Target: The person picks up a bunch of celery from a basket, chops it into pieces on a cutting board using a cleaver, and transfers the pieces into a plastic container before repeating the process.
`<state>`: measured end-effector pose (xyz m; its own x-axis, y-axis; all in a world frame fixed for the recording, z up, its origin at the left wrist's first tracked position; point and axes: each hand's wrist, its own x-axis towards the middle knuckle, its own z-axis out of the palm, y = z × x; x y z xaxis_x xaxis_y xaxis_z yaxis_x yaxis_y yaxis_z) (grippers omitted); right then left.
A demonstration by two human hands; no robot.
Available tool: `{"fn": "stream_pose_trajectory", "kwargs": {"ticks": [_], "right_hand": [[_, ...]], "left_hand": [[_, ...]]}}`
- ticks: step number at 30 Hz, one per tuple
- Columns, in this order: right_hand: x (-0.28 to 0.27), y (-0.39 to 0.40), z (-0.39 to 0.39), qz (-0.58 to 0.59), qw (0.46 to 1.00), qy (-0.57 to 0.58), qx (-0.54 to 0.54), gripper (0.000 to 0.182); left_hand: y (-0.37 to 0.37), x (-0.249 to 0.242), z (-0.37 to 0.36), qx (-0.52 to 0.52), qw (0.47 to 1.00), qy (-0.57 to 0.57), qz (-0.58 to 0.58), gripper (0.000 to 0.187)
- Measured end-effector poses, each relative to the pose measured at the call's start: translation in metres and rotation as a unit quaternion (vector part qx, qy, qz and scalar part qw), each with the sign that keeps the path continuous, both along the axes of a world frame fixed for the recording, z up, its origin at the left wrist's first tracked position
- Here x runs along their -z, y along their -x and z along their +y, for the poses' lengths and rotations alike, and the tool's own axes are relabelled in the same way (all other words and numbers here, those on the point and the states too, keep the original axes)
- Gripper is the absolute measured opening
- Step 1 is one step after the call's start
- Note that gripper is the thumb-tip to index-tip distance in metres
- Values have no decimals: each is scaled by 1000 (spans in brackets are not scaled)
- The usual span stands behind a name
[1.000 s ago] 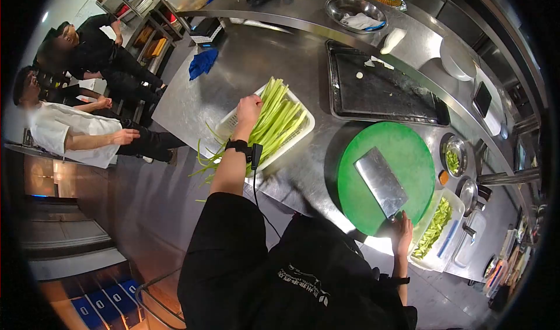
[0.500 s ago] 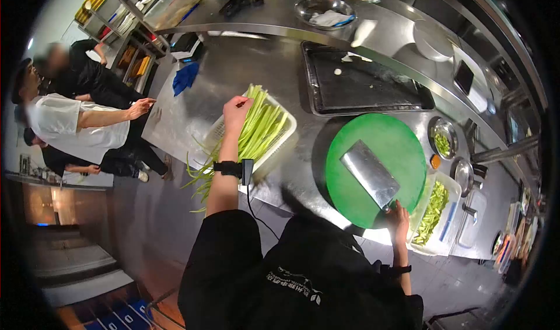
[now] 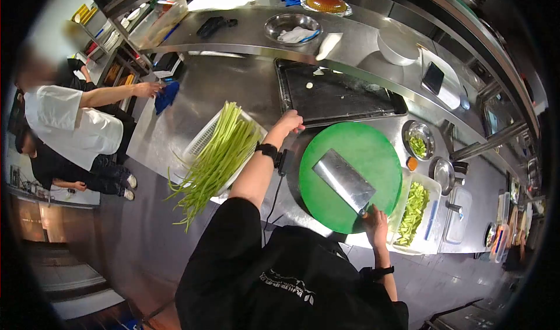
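Observation:
My left hand [image 3: 289, 122] is closed above the near edge of the black tray [image 3: 338, 117], between the basket and the board; whether its fingers hold anything small is hidden. Long green stalks [image 3: 219, 155] lie across a white basket [image 3: 201, 136], their thin ends hanging over its near left side. At the right, my right hand [image 3: 377, 224] is wrapped round the handle of a cleaver [image 3: 344, 180], whose blade lies flat on the round green board [image 3: 321, 213]. Cut green pieces [image 3: 413, 213] fill a clear container beside the board.
A steel bowl of green pieces [image 3: 417, 146], an orange-capped jar [image 3: 412, 164] and another steel bowl [image 3: 444, 175] stand right of the board. A raised shelf [image 3: 245, 38] runs behind. At the left, a co-worker's hand [image 3: 149, 90] touches a blue cloth [image 3: 167, 97].
My left hand has moved right, away from the stalks. My right hand still holds the cleaver on the board. The co-worker's hand has reached the blue cloth. The view has shifted.

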<state>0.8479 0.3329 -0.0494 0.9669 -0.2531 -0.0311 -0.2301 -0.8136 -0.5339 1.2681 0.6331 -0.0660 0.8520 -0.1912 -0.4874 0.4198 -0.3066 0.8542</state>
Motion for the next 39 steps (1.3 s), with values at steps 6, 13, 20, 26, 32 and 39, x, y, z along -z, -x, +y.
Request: {"fn": "stream_pose_trajectory", "kwargs": {"ticks": [6,13,20,26,32,39], "right_hand": [[3,1,0,-1,1000,-1,10,76],[3,0,0,-11,1000,-10,4,77],[-1,-4,-4,27,999,-3,-19,81],[11,-3,-8,34,999,0,-17,85],[4,-2,-4,38,999,0,-5,85],[3,-1,-3,32,999,-20,-3,83]], "left_hand": [[29,-24,42,-40,989,142,11,36],[65,-57,184,-40,879,-409,-243,102],[81,1,257,174,864,-473,4,169],[97,4,230,84,805,-582,-80,142],[87,5,255,63,866,-481,-123,81],[92,-35,256,44,906,-404,-120,62]]}}
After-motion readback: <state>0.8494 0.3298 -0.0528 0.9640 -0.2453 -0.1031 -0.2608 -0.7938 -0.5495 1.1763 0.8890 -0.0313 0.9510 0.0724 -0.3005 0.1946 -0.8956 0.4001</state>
